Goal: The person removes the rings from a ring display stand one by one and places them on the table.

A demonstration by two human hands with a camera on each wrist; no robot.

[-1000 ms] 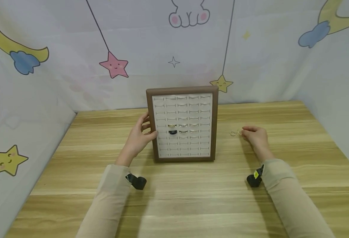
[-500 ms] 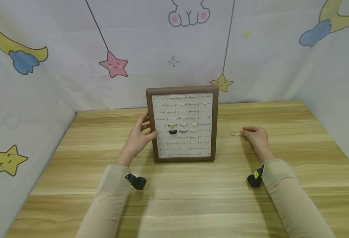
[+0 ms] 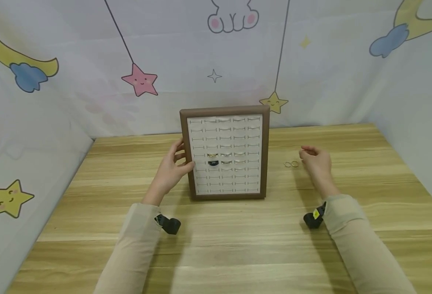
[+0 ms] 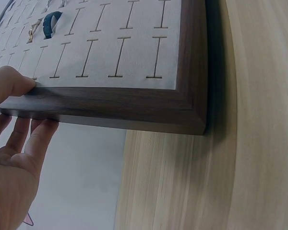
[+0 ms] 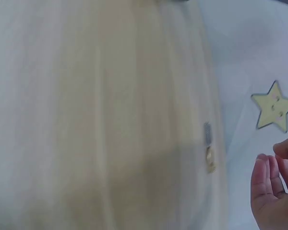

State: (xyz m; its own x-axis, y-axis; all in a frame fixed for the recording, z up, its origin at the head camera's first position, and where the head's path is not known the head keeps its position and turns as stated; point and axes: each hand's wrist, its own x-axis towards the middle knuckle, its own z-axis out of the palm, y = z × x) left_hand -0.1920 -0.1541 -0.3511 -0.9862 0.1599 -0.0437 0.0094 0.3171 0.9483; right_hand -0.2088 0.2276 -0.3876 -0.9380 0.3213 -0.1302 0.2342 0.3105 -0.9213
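A ring display board (image 3: 224, 179) with a brown wooden frame and pale slotted face stands upright on the table. My left hand (image 3: 171, 169) grips its left side, thumb on the front edge and fingers behind, as the left wrist view also shows. A gold ring (image 3: 213, 155) and a black ring (image 3: 213, 163) sit in its slots, with several thinner rings beside them. To the board's right, a silver-looking ring (image 3: 287, 164) and a gold ring (image 3: 294, 163) lie side by side. My right hand (image 3: 316, 165) hovers just right of them, fingers loosely bent, nothing visible between them.
The wooden table (image 3: 216, 253) ends at a white curtain (image 3: 186, 53) printed with stars and moons, close behind the board. Each sleeve cuff carries a small black camera, the left one (image 3: 169, 224) and the right one (image 3: 313, 220).
My right hand has let go of the gold ring, now flat next to the other ring, and has risen away from it. My left hand and the board have stayed in place.
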